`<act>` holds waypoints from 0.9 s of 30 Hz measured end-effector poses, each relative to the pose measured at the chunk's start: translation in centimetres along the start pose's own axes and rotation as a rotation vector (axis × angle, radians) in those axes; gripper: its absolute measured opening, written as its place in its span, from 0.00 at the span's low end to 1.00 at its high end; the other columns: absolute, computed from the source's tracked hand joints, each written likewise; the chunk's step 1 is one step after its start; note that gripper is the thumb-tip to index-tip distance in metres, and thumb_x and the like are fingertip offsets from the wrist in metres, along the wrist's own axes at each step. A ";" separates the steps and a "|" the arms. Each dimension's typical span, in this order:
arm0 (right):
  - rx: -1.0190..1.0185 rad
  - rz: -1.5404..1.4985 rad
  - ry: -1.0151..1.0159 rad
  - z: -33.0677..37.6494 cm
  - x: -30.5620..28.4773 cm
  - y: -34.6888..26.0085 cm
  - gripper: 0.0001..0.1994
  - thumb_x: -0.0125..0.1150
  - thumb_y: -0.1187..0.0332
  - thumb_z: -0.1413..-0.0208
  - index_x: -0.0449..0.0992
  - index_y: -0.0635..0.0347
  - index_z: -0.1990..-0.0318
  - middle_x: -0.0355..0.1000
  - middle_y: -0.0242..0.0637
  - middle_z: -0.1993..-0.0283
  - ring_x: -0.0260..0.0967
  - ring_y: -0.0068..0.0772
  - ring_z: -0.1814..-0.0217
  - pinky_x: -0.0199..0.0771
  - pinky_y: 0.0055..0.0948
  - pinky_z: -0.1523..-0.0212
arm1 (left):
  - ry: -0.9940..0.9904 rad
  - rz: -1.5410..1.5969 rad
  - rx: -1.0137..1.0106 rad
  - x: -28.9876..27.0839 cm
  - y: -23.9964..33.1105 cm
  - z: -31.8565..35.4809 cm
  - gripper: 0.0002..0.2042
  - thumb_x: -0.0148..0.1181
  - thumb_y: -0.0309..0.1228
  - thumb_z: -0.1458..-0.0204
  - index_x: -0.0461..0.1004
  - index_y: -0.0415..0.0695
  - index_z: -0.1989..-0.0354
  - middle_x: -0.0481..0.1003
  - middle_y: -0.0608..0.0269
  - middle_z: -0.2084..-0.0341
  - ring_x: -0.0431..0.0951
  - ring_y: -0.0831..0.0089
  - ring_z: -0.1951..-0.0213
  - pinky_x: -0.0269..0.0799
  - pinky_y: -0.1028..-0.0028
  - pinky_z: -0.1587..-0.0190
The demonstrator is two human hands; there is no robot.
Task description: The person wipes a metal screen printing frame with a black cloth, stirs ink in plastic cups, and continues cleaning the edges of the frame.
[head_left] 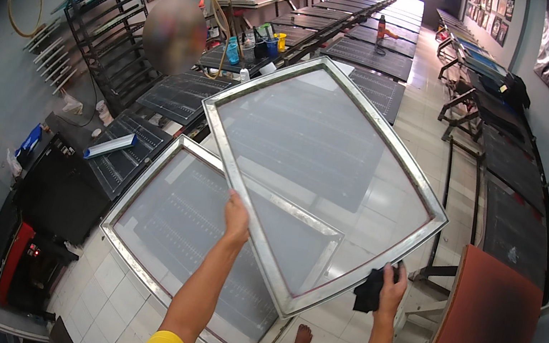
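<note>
I hold up a large silk-screen frame (pixel 305 140), a metal rim with pale see-through mesh, tilted in front of me. The fingers of my left hand (pixel 237 220) are closed around its left rim. My right hand (pixel 392 293) is closed on a crumpled black cloth (pixel 367 292) beside the lower right rim; whether its fingers also grip that rim I cannot tell. A second silk-screen frame (pixel 143 264) lies lower left, partly covered by the raised one. A dark board with rows of pale marks shows through its mesh. My bare foot is on the tiles below.
Dark printing boards (pixel 174 95) run in a long row into the distance. On the left are a blue-and-white squeegee-like bar (pixel 109 145), a black rack (pixel 105 34), a person (pixel 174 35) and hanging hoses. A reddish-brown panel (pixel 482 319) stands close on my right, near another board row (pixel 515 230).
</note>
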State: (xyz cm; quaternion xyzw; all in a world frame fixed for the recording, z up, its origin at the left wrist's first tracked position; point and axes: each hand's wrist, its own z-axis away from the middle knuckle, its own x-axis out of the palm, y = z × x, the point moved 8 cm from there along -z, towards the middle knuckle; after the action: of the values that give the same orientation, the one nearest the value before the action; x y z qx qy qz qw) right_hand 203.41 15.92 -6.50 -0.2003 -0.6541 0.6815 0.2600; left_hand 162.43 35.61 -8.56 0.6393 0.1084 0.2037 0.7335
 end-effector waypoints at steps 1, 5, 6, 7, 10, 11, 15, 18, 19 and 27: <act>-0.011 -0.027 0.026 -2.2 -0.6 0.4 0.25 0.59 0.65 0.42 0.64 0.71 0.41 0.70 0.39 0.54 0.67 0.26 0.57 0.68 0.23 0.56 | 0.008 0.000 0.002 1.9 -0.4 -0.2 0.31 0.32 0.49 0.34 0.71 0.29 0.61 0.73 0.52 0.68 0.72 0.65 0.67 0.69 0.65 0.61; 0.005 -0.141 0.019 -10.0 -2.4 -0.1 0.20 0.57 0.69 0.42 0.67 0.70 0.44 0.71 0.35 0.63 0.71 0.24 0.67 0.72 0.22 0.67 | 0.061 -0.127 0.023 8.0 -1.6 -0.4 0.32 0.32 0.49 0.35 0.70 0.25 0.61 0.74 0.43 0.66 0.73 0.57 0.64 0.68 0.63 0.58; 0.027 -0.154 -0.023 -11.5 -1.6 -0.5 0.19 0.56 0.70 0.42 0.68 0.69 0.45 0.70 0.34 0.66 0.71 0.24 0.70 0.73 0.22 0.70 | 0.111 -0.127 0.016 8.2 -2.6 -0.9 0.32 0.31 0.49 0.35 0.70 0.24 0.61 0.74 0.41 0.65 0.73 0.54 0.63 0.68 0.62 0.57; 0.058 -0.212 -0.069 -12.8 -0.6 -0.7 0.17 0.56 0.71 0.42 0.69 0.68 0.47 0.71 0.34 0.67 0.71 0.25 0.72 0.72 0.23 0.72 | 0.162 -0.127 0.010 8.2 -3.4 -1.7 0.32 0.31 0.49 0.35 0.69 0.23 0.61 0.74 0.38 0.64 0.73 0.51 0.61 0.67 0.61 0.55; 0.031 -0.147 -0.047 -18.2 -3.1 -0.6 0.16 0.55 0.71 0.42 0.69 0.69 0.48 0.71 0.34 0.67 0.71 0.24 0.71 0.72 0.22 0.72 | 0.125 -0.114 -0.064 13.2 -3.9 -1.4 0.33 0.30 0.48 0.35 0.68 0.21 0.58 0.72 0.31 0.59 0.72 0.45 0.56 0.65 0.60 0.50; 0.020 -0.139 -0.074 -19.8 -2.9 -0.3 0.15 0.55 0.71 0.43 0.70 0.69 0.50 0.71 0.34 0.67 0.71 0.24 0.71 0.72 0.22 0.71 | 0.137 -0.111 -0.073 13.7 -4.2 -1.8 0.33 0.30 0.48 0.35 0.67 0.20 0.58 0.72 0.31 0.58 0.72 0.45 0.55 0.65 0.60 0.50; 0.046 -0.120 -0.094 -24.6 -1.7 0.9 0.09 0.54 0.70 0.42 0.73 0.65 0.57 0.69 0.29 0.71 0.68 0.21 0.74 0.70 0.21 0.73 | 0.161 -0.089 -0.079 16.0 -4.9 -3.2 0.34 0.30 0.48 0.35 0.66 0.19 0.56 0.70 0.28 0.56 0.71 0.43 0.52 0.65 0.61 0.48; 0.069 -0.115 -0.152 -27.2 -0.5 2.1 0.08 0.53 0.70 0.42 0.73 0.65 0.59 0.69 0.30 0.72 0.68 0.21 0.74 0.70 0.21 0.73 | 0.183 -0.131 -0.079 16.6 -6.0 -4.5 0.33 0.30 0.48 0.35 0.66 0.19 0.56 0.70 0.27 0.55 0.71 0.42 0.51 0.65 0.60 0.47; 0.079 -0.122 -0.153 -28.1 -0.4 2.6 0.08 0.53 0.70 0.42 0.73 0.65 0.59 0.69 0.30 0.72 0.68 0.21 0.74 0.70 0.21 0.74 | 0.188 -0.153 -0.083 17.0 -6.3 -4.8 0.33 0.30 0.47 0.35 0.66 0.19 0.56 0.70 0.26 0.56 0.71 0.42 0.51 0.65 0.60 0.47; 0.110 -0.130 -0.224 -33.3 1.1 5.1 0.11 0.54 0.70 0.43 0.72 0.66 0.55 0.73 0.35 0.68 0.72 0.25 0.71 0.73 0.24 0.71 | 0.272 -0.272 -0.066 18.7 -7.3 -7.2 0.35 0.28 0.48 0.35 0.69 0.19 0.60 0.73 0.31 0.60 0.74 0.44 0.56 0.66 0.59 0.51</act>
State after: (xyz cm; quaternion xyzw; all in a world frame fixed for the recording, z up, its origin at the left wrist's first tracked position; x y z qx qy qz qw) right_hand 222.52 42.79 -13.64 -0.0660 -0.6522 0.7162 0.2395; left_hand 177.24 49.50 -14.94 0.5610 0.2854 0.1907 0.7533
